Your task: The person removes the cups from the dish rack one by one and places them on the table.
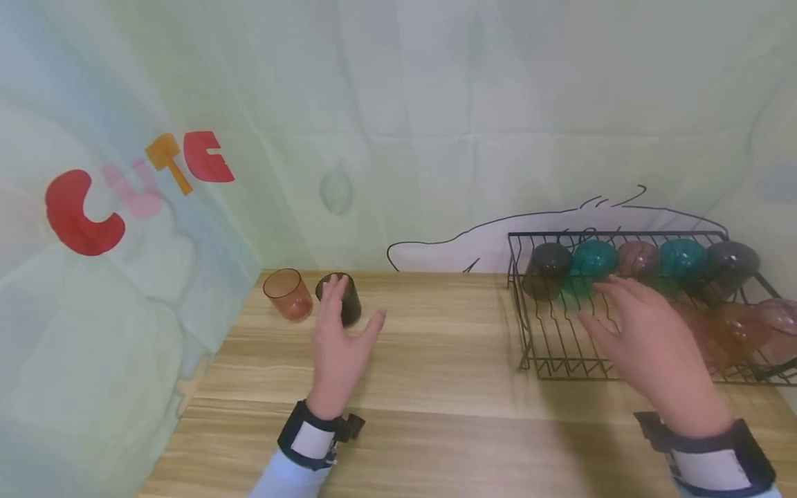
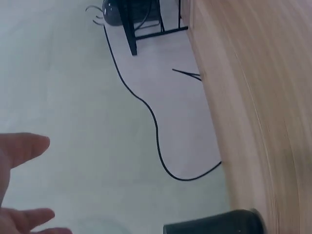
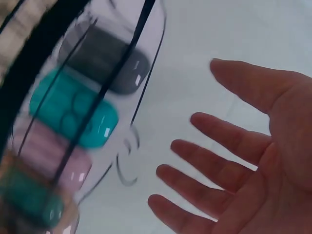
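Observation:
My left hand (image 1: 339,349) hovers with fingers spread, thumb apart, just in front of a dark tumbler (image 1: 353,304) that stands on the table. In the head view its fingers overlap that tumbler; whether they touch it I cannot tell. In the left wrist view the hand holds nothing. Left of the dark tumbler stands an orange-brown tumbler (image 1: 289,296). My right hand (image 1: 654,339), fingers apart and holding nothing, is over the black wire rack (image 1: 573,378). Behind it in the rack sit a dark grey tumbler (image 1: 548,263), a teal tumbler (image 1: 594,258) and a pink tumbler (image 1: 638,258), upside down.
Further right in the rack are another teal tumbler (image 1: 683,257), a second dark tumbler (image 1: 733,265), an orange tumbler (image 1: 737,328) and a pale pink one (image 1: 778,317). A printed curtain (image 1: 423,138) hangs behind the wooden table (image 1: 436,346).

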Tool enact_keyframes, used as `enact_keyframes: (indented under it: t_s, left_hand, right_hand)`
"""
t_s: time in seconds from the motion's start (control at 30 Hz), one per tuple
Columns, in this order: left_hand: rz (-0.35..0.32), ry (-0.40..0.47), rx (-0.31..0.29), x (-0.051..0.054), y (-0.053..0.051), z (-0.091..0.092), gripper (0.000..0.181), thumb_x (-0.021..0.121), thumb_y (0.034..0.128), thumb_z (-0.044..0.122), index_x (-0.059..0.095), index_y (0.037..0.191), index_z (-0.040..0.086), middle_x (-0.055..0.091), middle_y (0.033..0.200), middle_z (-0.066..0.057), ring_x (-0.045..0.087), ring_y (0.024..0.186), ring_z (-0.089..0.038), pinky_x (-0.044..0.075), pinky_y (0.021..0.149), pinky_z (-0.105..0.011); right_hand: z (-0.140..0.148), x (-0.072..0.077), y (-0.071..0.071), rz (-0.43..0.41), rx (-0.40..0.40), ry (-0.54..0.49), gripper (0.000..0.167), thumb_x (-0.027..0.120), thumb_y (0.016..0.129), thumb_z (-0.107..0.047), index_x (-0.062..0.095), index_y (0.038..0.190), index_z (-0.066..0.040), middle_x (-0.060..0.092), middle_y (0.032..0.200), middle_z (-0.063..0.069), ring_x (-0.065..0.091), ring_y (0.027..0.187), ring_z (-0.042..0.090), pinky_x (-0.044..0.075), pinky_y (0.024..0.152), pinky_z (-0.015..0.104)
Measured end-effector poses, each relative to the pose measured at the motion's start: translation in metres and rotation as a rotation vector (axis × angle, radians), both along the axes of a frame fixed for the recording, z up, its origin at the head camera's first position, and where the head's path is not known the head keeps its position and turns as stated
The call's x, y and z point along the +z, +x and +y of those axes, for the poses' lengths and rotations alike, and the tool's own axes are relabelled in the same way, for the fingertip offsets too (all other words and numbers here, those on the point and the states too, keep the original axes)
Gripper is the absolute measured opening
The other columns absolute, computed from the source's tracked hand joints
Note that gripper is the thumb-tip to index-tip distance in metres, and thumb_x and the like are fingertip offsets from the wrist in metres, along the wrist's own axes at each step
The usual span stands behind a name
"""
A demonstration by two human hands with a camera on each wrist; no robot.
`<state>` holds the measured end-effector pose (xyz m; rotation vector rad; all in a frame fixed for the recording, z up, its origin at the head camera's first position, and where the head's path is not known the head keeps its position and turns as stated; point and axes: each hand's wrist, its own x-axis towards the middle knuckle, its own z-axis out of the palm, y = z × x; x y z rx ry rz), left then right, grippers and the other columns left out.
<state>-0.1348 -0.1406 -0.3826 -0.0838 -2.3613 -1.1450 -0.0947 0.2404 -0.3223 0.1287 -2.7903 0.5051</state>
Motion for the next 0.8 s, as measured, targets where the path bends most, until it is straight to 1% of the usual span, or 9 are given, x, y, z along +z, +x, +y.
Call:
enact_keyframes:
  t_s: [0.1, 0.2, 0.3, 0.37, 0.5, 0.57, 0.63, 0.73, 0.8]
  left_hand:
    - [-0.061, -0.048, -0.088, -0.002, 0.003, 0.009, 0.080, 0.072, 0.0786, 0.045, 0.034, 0.144, 0.019, 0.027, 0.154, -0.001, 0.022, 0.143, -0.021, 0.027, 0.114, -0.048]
    - [-0.159, -0.083, -0.176, -0.010, 0.005, 0.018, 0.081, 0.070, 0.0793, 0.046, 0.031, 0.146, 0.021, 0.024, 0.155, 0.000, 0.020, 0.144, -0.020, 0.027, 0.114, -0.047]
    - [-0.223, -0.116, -0.236, -0.017, 0.009, 0.026, 0.080, 0.070, 0.0795, 0.046, 0.032, 0.145, 0.022, 0.022, 0.155, -0.001, 0.021, 0.144, -0.021, 0.027, 0.114, -0.049]
    - [-0.255, -0.151, -0.258, -0.020, 0.013, 0.031, 0.079, 0.070, 0.0796, 0.046, 0.032, 0.145, 0.024, 0.022, 0.156, 0.001, 0.020, 0.144, -0.021, 0.027, 0.113, -0.049]
    - [-0.292, -0.222, -0.305, -0.025, 0.019, 0.038, 0.077, 0.068, 0.0797, 0.049, 0.034, 0.144, 0.027, 0.024, 0.155, 0.000, 0.019, 0.144, -0.020, 0.026, 0.113, -0.051]
    - [-0.310, -0.239, -0.327, -0.027, 0.022, 0.041, 0.074, 0.068, 0.0801, 0.049, 0.036, 0.143, 0.027, 0.025, 0.155, 0.000, 0.019, 0.144, -0.021, 0.026, 0.112, -0.053]
    - [-0.327, -0.250, -0.341, -0.028, 0.025, 0.043, 0.072, 0.067, 0.0806, 0.050, 0.038, 0.142, 0.027, 0.025, 0.155, 0.000, 0.019, 0.144, -0.022, 0.026, 0.112, -0.054]
    - [-0.354, -0.258, -0.364, -0.030, 0.027, 0.046, 0.069, 0.065, 0.0815, 0.052, 0.039, 0.141, 0.028, 0.024, 0.155, 0.000, 0.019, 0.144, -0.023, 0.028, 0.111, -0.054]
    - [-0.370, -0.278, -0.384, -0.030, 0.028, 0.047, 0.070, 0.062, 0.0816, 0.056, 0.038, 0.141, 0.028, 0.025, 0.155, -0.002, 0.020, 0.144, -0.025, 0.028, 0.111, -0.053]
  right_hand:
    - [0.018, 0.000, -0.002, 0.009, -0.043, 0.029, 0.056, 0.065, 0.085, -0.039, 0.054, 0.123, 0.001, 0.044, 0.136, 0.030, 0.040, 0.119, 0.052, 0.033, 0.090, 0.070]
    - [0.031, -0.005, -0.004, -0.011, -0.082, 0.046, 0.058, 0.069, 0.083, -0.033, 0.052, 0.125, 0.004, 0.034, 0.140, 0.036, 0.033, 0.123, 0.057, 0.032, 0.085, 0.074]
    - [0.040, -0.011, -0.004, -0.043, -0.118, 0.069, 0.062, 0.070, 0.081, -0.034, 0.050, 0.126, 0.004, 0.028, 0.140, 0.040, 0.026, 0.125, 0.061, 0.029, 0.083, 0.078]
    - [0.045, -0.014, -0.005, -0.071, -0.139, 0.069, 0.066, 0.070, 0.080, -0.035, 0.048, 0.128, 0.004, 0.024, 0.141, 0.041, 0.022, 0.126, 0.063, 0.026, 0.084, 0.079]
    - [0.053, -0.017, -0.005, -0.111, -0.174, 0.058, 0.073, 0.071, 0.079, -0.037, 0.042, 0.132, 0.005, 0.018, 0.142, 0.043, 0.016, 0.125, 0.066, 0.020, 0.088, 0.080]
    - [0.056, -0.018, -0.005, -0.133, -0.191, 0.056, 0.077, 0.071, 0.079, -0.038, 0.040, 0.134, 0.005, 0.017, 0.141, 0.044, 0.013, 0.125, 0.067, 0.018, 0.088, 0.081]
    - [0.059, -0.020, -0.005, -0.145, -0.201, 0.065, 0.079, 0.071, 0.078, -0.040, 0.040, 0.134, 0.006, 0.019, 0.139, 0.045, 0.012, 0.125, 0.067, 0.017, 0.089, 0.081]
    - [0.061, -0.022, -0.005, -0.131, -0.196, 0.076, 0.074, 0.072, 0.077, -0.035, 0.043, 0.130, 0.008, 0.027, 0.135, 0.045, 0.016, 0.127, 0.064, 0.017, 0.095, 0.078]
    - [0.062, -0.023, -0.006, -0.113, -0.188, 0.086, 0.069, 0.072, 0.076, -0.031, 0.046, 0.126, 0.010, 0.032, 0.132, 0.045, 0.019, 0.127, 0.062, 0.015, 0.099, 0.076]
